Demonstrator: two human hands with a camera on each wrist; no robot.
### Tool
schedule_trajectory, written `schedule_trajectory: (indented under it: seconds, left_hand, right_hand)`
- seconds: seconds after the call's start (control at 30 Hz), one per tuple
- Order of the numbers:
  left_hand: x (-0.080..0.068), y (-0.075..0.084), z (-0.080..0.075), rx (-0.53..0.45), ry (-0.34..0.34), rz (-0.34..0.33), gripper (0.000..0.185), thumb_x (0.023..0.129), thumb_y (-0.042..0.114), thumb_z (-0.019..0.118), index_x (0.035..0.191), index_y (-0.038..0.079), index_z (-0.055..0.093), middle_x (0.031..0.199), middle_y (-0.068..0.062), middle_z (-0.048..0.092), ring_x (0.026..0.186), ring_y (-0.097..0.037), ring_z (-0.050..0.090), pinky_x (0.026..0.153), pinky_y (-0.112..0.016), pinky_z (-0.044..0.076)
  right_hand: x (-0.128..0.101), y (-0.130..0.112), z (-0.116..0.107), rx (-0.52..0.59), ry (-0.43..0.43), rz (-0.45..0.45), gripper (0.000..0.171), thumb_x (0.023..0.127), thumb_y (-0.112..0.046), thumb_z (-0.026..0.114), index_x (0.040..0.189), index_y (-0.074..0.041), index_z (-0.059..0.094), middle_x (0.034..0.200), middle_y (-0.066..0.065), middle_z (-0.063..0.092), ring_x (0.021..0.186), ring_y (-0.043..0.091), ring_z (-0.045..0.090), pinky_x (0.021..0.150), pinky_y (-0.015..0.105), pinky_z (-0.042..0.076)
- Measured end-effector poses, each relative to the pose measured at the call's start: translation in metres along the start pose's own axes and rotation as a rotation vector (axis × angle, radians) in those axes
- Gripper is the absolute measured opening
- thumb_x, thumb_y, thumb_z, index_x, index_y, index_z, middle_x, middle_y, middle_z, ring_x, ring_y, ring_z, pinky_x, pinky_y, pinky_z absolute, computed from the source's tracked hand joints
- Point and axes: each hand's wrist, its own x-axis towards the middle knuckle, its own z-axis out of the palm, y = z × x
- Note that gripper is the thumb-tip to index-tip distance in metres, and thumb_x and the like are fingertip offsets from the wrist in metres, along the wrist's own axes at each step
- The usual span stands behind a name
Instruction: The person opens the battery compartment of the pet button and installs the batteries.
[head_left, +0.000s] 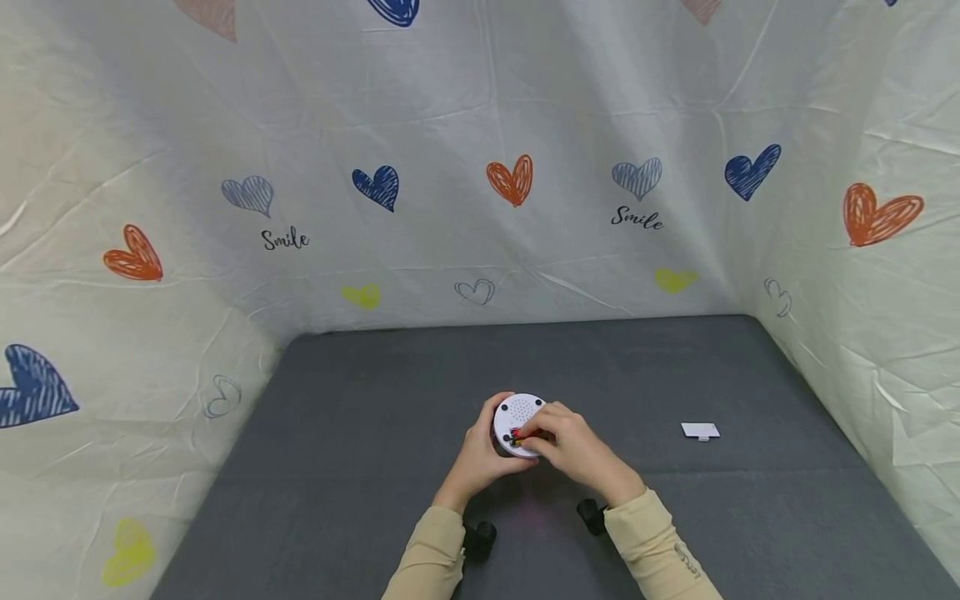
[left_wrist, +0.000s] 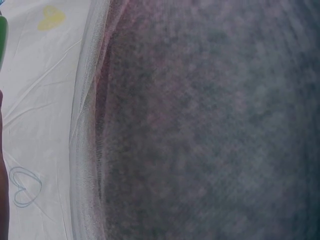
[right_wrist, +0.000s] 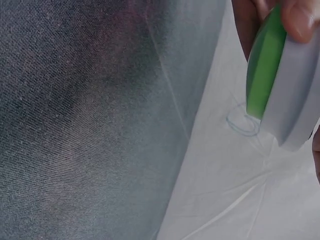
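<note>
My left hand (head_left: 483, 454) grips a round white device (head_left: 517, 408) by its rim, its underside turned up. That face has a patch of small holes, dark round feet and an open battery compartment. In the right wrist view the device's far side is a green shell (right_wrist: 267, 65) under the white body. My right hand (head_left: 577, 446) reaches in from the right, thumb and forefinger pinching a small red and yellow battery (head_left: 516, 434) at the compartment. The fingers partly hide it. At the left wrist view's edge only a sliver of the green shell (left_wrist: 2, 40) shows.
A small white battery cover (head_left: 701, 431) with a tab lies on the dark grey table (head_left: 360, 400), right of the hands. White cloth walls (head_left: 427, 242) printed with hearts enclose the table's back and sides. Black wrist cameras sit below both hands.
</note>
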Motion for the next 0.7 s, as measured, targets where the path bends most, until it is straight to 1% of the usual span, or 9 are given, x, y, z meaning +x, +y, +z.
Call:
schedule_trajectory:
  seconds: [0.1, 0.17, 0.33, 0.4, 0.5, 0.67, 0.7]
  left_hand:
    - [0.000, -0.004, 0.001, -0.010, -0.001, 0.020, 0.089, 0.065, 0.006, 0.084, 0.137, 0.000, 0.031, 0.123, -0.014, 0.051, 0.105, -0.023, 0.052, 0.083, -0.031, 0.045]
    - [0.001, -0.011, 0.002, -0.017, 0.003, 0.025, 0.090, 0.065, 0.008, 0.084, 0.137, 0.002, 0.031, 0.123, -0.013, 0.051, 0.105, -0.023, 0.052, 0.083, -0.031, 0.045]
    - [0.003, -0.032, 0.005, -0.033, 0.012, -0.015, 0.093, 0.063, 0.012, 0.086, 0.139, 0.011, 0.032, 0.124, -0.004, 0.050, 0.106, -0.019, 0.051, 0.084, -0.031, 0.045]
    - [0.003, -0.035, 0.005, -0.041, 0.013, -0.028, 0.094, 0.063, 0.013, 0.087, 0.139, 0.013, 0.032, 0.124, -0.003, 0.050, 0.106, -0.017, 0.051, 0.084, -0.031, 0.045]
    - [0.003, -0.032, 0.005, -0.045, 0.009, -0.032, 0.093, 0.064, 0.014, 0.086, 0.140, 0.015, 0.032, 0.124, -0.003, 0.051, 0.106, -0.017, 0.052, 0.083, -0.032, 0.046]
    - [0.001, -0.012, 0.003, -0.015, 0.009, -0.006, 0.091, 0.066, 0.013, 0.085, 0.139, 0.007, 0.031, 0.125, -0.011, 0.050, 0.106, -0.022, 0.052, 0.084, -0.035, 0.045]
    - [0.001, -0.009, 0.002, -0.013, 0.010, 0.002, 0.090, 0.066, 0.012, 0.084, 0.139, 0.005, 0.031, 0.125, -0.012, 0.050, 0.106, -0.024, 0.052, 0.084, -0.037, 0.045]
  right_hand:
    - [0.000, 0.000, 0.000, -0.012, 0.003, 0.001, 0.012, 0.080, -0.009, 0.072, 0.091, -0.012, 0.072, 0.093, -0.005, 0.061, 0.089, 0.011, 0.052, 0.073, 0.028, 0.047]
    - [0.000, 0.001, -0.001, -0.023, 0.007, 0.006, 0.012, 0.079, -0.008, 0.073, 0.090, -0.012, 0.072, 0.093, -0.004, 0.061, 0.089, 0.012, 0.053, 0.073, 0.028, 0.047]
    - [-0.001, 0.002, -0.002, -0.038, 0.037, 0.017, 0.012, 0.077, -0.007, 0.075, 0.088, -0.011, 0.073, 0.089, -0.004, 0.062, 0.086, 0.012, 0.053, 0.071, 0.027, 0.048]
    - [-0.001, 0.002, -0.001, -0.018, 0.067, 0.023, 0.013, 0.076, -0.009, 0.076, 0.087, -0.012, 0.074, 0.088, -0.006, 0.061, 0.084, 0.011, 0.051, 0.069, 0.027, 0.047]
    - [-0.002, 0.003, 0.004, 0.043, 0.117, 0.050, 0.013, 0.075, -0.014, 0.077, 0.088, -0.017, 0.075, 0.087, -0.011, 0.060, 0.081, 0.010, 0.047, 0.068, 0.030, 0.044]
    - [-0.003, 0.004, 0.015, 0.123, 0.181, 0.108, 0.009, 0.075, -0.025, 0.077, 0.083, -0.023, 0.073, 0.085, -0.018, 0.058, 0.080, 0.008, 0.043, 0.072, 0.036, 0.033]
    - [-0.004, 0.004, 0.017, 0.131, 0.192, 0.112, 0.009, 0.075, -0.027, 0.077, 0.082, -0.024, 0.073, 0.084, -0.018, 0.058, 0.080, 0.008, 0.043, 0.072, 0.037, 0.033]
